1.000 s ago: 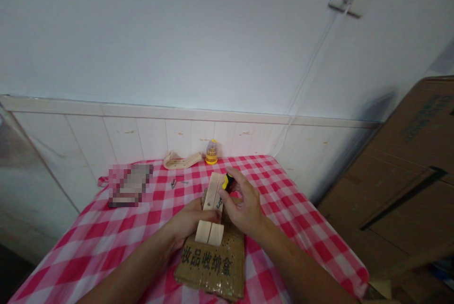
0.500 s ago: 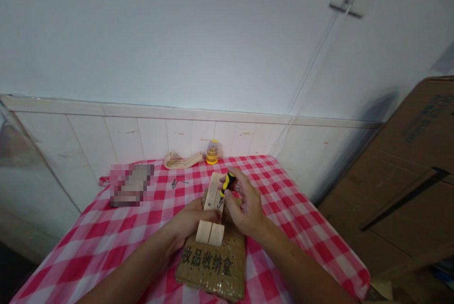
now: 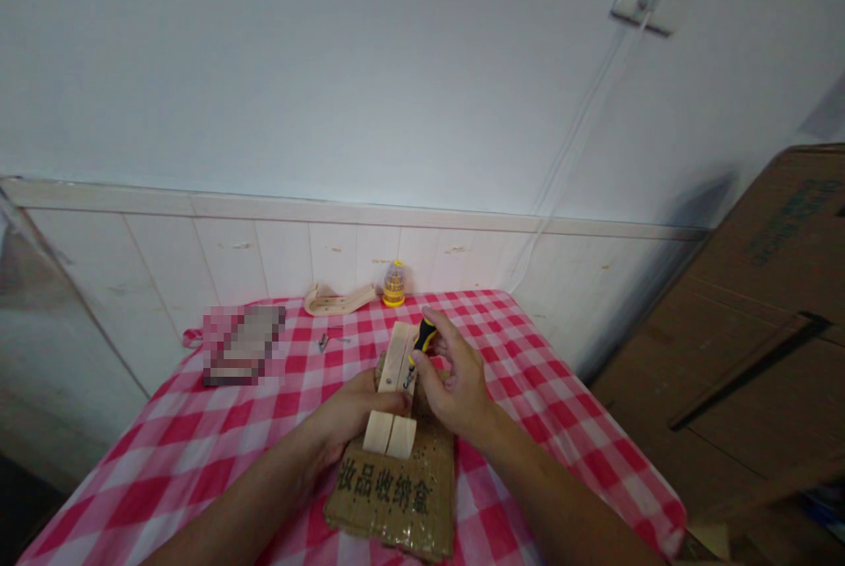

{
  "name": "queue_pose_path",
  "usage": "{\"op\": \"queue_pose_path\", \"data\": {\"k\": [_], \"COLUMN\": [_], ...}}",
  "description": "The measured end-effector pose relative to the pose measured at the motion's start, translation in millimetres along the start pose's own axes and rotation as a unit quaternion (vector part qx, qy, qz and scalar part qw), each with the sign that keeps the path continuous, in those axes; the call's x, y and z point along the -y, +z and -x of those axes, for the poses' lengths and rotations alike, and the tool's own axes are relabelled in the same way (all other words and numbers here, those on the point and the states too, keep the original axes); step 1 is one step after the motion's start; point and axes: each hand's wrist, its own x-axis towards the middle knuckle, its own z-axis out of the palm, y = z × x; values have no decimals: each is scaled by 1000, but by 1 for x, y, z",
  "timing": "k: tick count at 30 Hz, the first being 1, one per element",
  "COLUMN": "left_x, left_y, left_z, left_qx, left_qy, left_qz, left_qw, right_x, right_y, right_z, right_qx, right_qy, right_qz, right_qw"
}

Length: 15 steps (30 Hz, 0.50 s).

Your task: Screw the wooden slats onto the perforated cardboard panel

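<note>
A pale wooden stand with a curled front end lies over a flattened piece of cardboard marked with black characters. My left hand is closed around the stand's middle from the left, its thumb across the wood. In my right hand is a yellow and black screwdriver, pinched between the fingers and tilted. Its metal tip points down to the right-hand strip of the stand, by a screw hole. A screw sits in the left-hand strip. The stand's underside is hidden.
A second curved wooden piece and a yellow-based bit holder stand at the table's back edge. Small metal parts lie in front of them. A blurred-out flat object is at left. A large cardboard box leans at right.
The screwdriver's handle has turned a little in my right fingers, showing more black. My left hand and the stand keep their place.
</note>
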Motion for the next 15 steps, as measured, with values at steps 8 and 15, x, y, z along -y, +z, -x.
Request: {"op": "queue_pose_path", "data": {"k": [8, 15], "left_x": [0, 2], "left_y": [-1, -3], "left_z": [0, -1], "left_qx": [-8, -6], "left_qy": [-5, -5], "left_qz": [0, -6], "left_qw": [1000, 1000], "right_x": [3, 1], "right_y": [0, 0], "right_z": [-3, -3], "right_qx": [-13, -9], "right_qy": [-19, -14], "right_qz": [11, 0], "right_qw": [1000, 1000]}}
